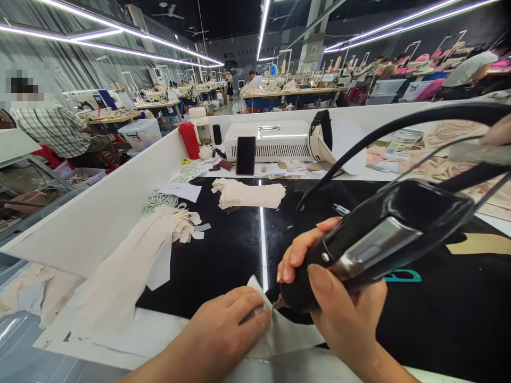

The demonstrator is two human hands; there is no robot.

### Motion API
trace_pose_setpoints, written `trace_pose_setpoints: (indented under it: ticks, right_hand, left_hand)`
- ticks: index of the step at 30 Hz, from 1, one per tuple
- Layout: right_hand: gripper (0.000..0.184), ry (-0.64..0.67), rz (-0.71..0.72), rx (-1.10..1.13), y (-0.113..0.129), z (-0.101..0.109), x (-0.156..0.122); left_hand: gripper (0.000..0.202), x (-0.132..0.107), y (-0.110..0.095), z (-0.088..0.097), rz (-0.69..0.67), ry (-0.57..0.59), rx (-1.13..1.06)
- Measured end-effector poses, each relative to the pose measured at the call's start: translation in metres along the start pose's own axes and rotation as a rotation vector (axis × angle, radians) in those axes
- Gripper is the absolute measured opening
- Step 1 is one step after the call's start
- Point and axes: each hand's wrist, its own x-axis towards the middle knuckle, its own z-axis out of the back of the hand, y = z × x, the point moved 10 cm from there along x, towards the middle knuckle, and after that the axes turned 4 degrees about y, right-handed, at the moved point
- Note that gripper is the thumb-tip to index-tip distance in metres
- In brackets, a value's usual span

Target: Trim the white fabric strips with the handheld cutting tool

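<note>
My right hand (343, 308) is wrapped round a black corded handheld tool (415, 213) with a metal lever along its side. The tool slants down to the left, and its small metal tip meets a white fabric piece (293, 335) at the front edge of the black work surface (207, 276). Just left of the tip, my left hand (227, 324) pinches that fabric, its thumb and fingers closed on it. One corner of the piece sticks up past the fingers. Whether the tip has cut into the fabric, I cannot tell.
A fabric stack (131, 260) lies left, a smaller stack (251, 193) farther back. Behind stand a phone (245, 155), a white slotted box (275, 139) and a red bottle (189, 140). The tool's thick cable (383, 114) arches rightwards. A teal tool (405, 275) lies right.
</note>
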Motion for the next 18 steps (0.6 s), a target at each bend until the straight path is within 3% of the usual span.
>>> trace_pose_setpoints:
  ticks: [8, 13, 18]
  right_hand:
    - [0.036, -0.040, 0.036, -0.025, 0.014, 0.017, 0.005]
    - [0.035, -0.071, 0.043, -0.075, 0.018, 0.032, 0.002]
    - [0.036, -0.083, 0.032, -0.108, 0.018, 0.038, -0.003]
  left_hand:
    - [0.022, -0.001, 0.018, 0.000, 0.010, 0.037, 0.039]
    - [0.018, 0.010, 0.005, 0.006, -0.042, -0.035, 0.004]
    - [0.019, 0.022, -0.009, -0.006, -0.037, -0.012, 0.023]
